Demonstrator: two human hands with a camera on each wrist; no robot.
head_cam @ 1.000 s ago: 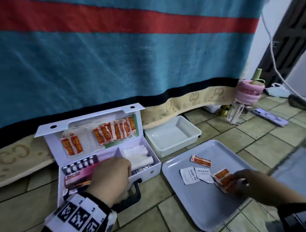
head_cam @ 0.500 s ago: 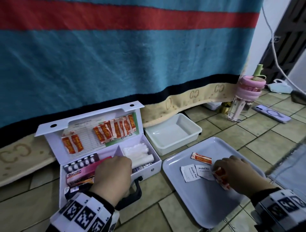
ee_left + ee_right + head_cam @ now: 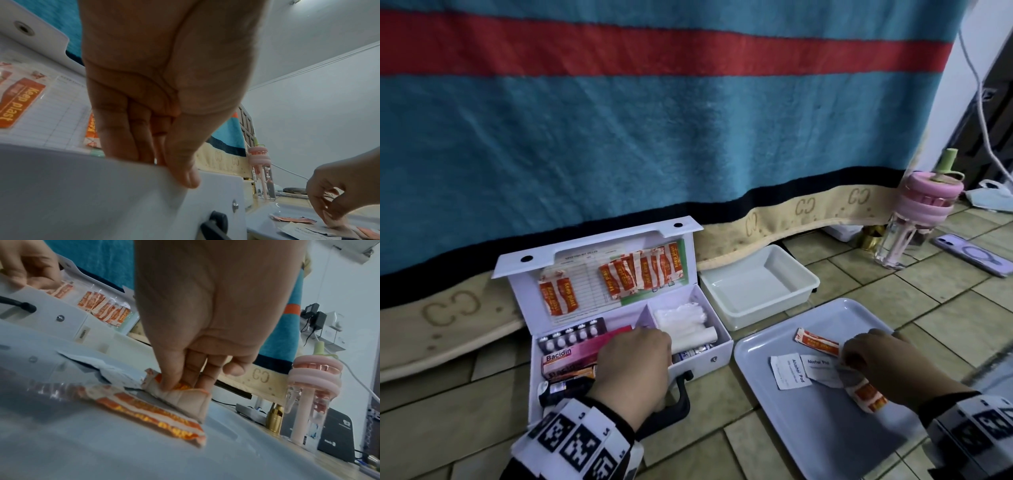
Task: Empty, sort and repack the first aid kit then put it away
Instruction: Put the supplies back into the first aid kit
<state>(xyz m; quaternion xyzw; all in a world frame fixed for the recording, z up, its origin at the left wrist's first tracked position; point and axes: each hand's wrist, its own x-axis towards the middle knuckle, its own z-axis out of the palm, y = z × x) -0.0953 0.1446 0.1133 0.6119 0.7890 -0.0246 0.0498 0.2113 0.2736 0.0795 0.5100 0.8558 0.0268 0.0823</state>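
Plasters (image 3: 816,344), alcohol pads (image 3: 791,371) on grey tray (image 3: 835,438); pill strips (image 3: 571,337) in open kit (image 3: 709,359).

One kit (image 3: 722,346), two trays (image 3: 808,442), two alcohol pads (image 3: 789,373)

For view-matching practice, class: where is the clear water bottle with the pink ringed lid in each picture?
Head: clear, pink-lidded water bottle, far right, mid-height.
Left wrist: bottle, right of centre.
Right wrist: bottle, right side.
Shared landmark: cream CC-patterned blanket border just left of it.
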